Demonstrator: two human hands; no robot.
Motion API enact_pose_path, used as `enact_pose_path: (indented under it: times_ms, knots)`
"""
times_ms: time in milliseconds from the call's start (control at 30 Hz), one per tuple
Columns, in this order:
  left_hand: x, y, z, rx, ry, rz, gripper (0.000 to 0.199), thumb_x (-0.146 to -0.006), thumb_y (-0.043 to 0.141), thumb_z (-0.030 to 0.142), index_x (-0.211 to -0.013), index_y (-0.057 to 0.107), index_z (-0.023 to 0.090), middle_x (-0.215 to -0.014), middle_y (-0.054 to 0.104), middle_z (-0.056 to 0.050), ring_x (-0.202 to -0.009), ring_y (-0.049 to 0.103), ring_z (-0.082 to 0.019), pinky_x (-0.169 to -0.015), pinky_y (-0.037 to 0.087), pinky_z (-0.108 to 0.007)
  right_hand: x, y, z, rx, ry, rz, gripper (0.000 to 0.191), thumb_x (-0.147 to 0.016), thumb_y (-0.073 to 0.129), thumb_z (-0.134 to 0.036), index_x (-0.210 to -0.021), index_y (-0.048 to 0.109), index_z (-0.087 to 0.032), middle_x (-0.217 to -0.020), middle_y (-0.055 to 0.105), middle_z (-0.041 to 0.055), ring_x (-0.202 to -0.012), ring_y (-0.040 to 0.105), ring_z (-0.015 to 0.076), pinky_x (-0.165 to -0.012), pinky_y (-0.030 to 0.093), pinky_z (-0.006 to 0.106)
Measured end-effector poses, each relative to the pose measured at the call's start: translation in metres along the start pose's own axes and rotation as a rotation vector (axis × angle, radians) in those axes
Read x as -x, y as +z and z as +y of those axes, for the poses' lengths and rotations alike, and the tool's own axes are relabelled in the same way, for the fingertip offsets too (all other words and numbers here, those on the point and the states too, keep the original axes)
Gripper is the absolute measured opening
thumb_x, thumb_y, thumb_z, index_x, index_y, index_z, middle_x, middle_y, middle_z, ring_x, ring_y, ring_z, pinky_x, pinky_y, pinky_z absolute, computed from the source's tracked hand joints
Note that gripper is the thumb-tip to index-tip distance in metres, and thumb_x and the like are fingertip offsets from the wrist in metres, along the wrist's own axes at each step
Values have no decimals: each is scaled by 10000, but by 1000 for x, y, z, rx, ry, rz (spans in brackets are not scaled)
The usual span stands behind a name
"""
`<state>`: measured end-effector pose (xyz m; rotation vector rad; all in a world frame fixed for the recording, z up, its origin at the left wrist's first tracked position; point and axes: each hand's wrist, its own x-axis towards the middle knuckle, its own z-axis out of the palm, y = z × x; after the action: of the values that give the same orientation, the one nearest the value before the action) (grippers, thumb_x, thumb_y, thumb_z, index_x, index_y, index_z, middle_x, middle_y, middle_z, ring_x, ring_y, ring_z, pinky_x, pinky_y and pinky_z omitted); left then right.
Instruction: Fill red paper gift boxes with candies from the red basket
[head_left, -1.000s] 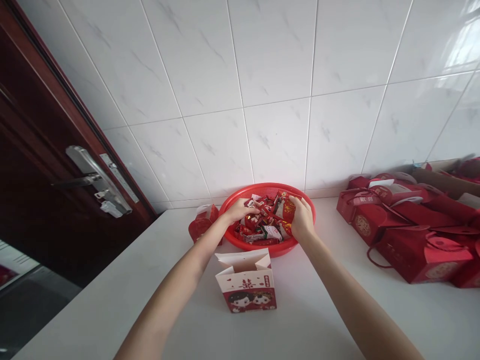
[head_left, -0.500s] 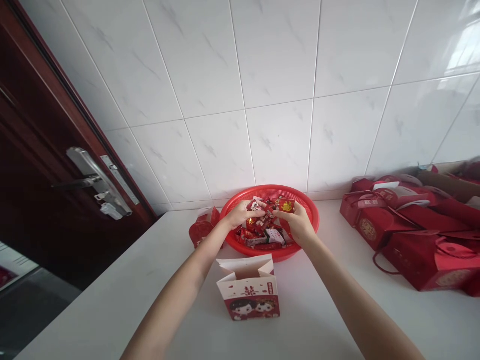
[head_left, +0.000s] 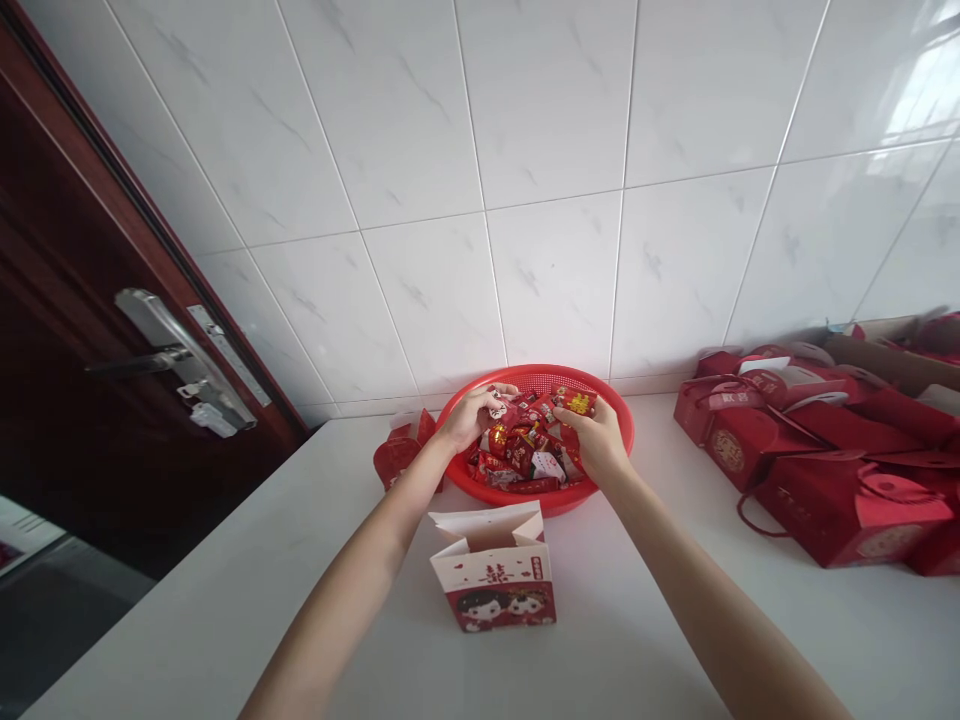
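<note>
Over a red plastic basket of wrapped candies, both of my hands are at work. My left hand is closed on a small red and white candy packet at the left side of the pile. In my right hand, between thumb and fingers, is a red candy packet with gold lettering. In front of the basket a red and white paper gift box stands upright with its top open; two cartoon figures are printed on it.
A red box sits left of the basket, partly behind my left forearm. Several closed red gift boxes with handles crowd the right of the white table. A tiled wall rises behind, and a dark red door is on the left.
My left hand has drawn slightly left and back from my right hand, with the packet in its fingers. My right hand still holds the gold-lettered packet. The view has shifted a little.
</note>
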<state>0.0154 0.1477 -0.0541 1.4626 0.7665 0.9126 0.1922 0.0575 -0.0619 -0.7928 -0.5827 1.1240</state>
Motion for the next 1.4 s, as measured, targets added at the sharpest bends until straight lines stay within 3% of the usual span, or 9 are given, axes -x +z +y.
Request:
enact_pose_path:
  times_ms: [233, 400, 633, 800, 900, 1100, 1233, 1300, 1400]
  knots:
    - [5, 7, 7, 117, 29, 77, 502, -519, 876, 223, -980, 685, 169, -852, 705, 19, -780, 644, -135, -788, 493, -276, -1, -2, -5, -54, 22, -75, 275, -591, 862, -204, -783, 667, -180, -794, 769, 55, -737, 742, 214, -744, 641, 341]
    - [8, 5, 7, 127, 49, -27, 491, -563, 901, 292, -1006, 735, 160, -837, 731, -7, -779, 671, -151, -812, 508, -291, -1, -2, 0, -1, 19, -82, 269, -604, 851, -179, -802, 669, -184, -802, 771, 48, -745, 745, 238, -658, 645, 352]
    - [8, 8, 1, -133, 101, -159, 492, -673, 867, 392, -1100, 739, 182, -1078, 739, -53, -1006, 675, -229, -949, 496, -366, 3, 1, 1, 77, 84, -130, 233, -618, 824, -143, -780, 663, -190, -751, 759, 23, -648, 719, 196, -578, 628, 311]
    - [5, 7, -5, -273, 129, -164, 447, -759, 795, 470, -1117, 732, 209, -1155, 722, -54, -1129, 637, -270, -995, 488, -391, 3, 3, 0, 107, 173, -187, 148, -705, 801, -240, -759, 672, -194, -740, 757, 43, -659, 728, 205, -556, 628, 304]
    - [3, 6, -8, -310, 140, -123, 453, -737, 818, 464, -1092, 738, 195, -1164, 720, -73, -1142, 630, -285, -993, 483, -393, 3, 2, 0, 132, 200, -241, 259, -662, 867, -266, -824, 684, -182, -782, 767, 59, -669, 738, 223, -547, 631, 317]
    - [2, 8, -8, -312, 146, -107, 489, -678, 856, 467, -1055, 734, 181, -1148, 712, -79, -1118, 635, -273, -963, 484, -369, 1, -2, 5, 146, 168, -279, 454, -486, 940, -180, -846, 664, -194, -781, 761, 17, -790, 764, 264, -647, 657, 373]
    - [3, 9, -2, -232, 97, -115, 449, -719, 800, 539, -993, 714, 194, -1001, 719, -40, -929, 666, -218, -849, 513, -326, 0, -2, 4, 130, 128, -264, 456, -483, 929, -183, -856, 668, -185, -790, 766, 23, -762, 756, 253, -658, 657, 398]
    - [2, 5, -1, -228, 81, -45, 441, -794, 689, 596, -957, 698, 186, -961, 714, -46, -852, 664, -203, -801, 517, -319, 1, -1, 2, 116, 99, -244, 437, -495, 923, -190, -847, 665, -182, -790, 770, 33, -743, 750, 245, -647, 653, 389]
    - [-3, -8, -6, -430, 59, 100, 367, -838, 590, 539, -841, 692, 187, -889, 718, -54, -795, 656, -196, -751, 500, -302, 2, 0, -1, 89, 50, -204, 395, -521, 911, -213, -831, 667, -187, -795, 773, 34, -748, 745, 234, -672, 647, 374]
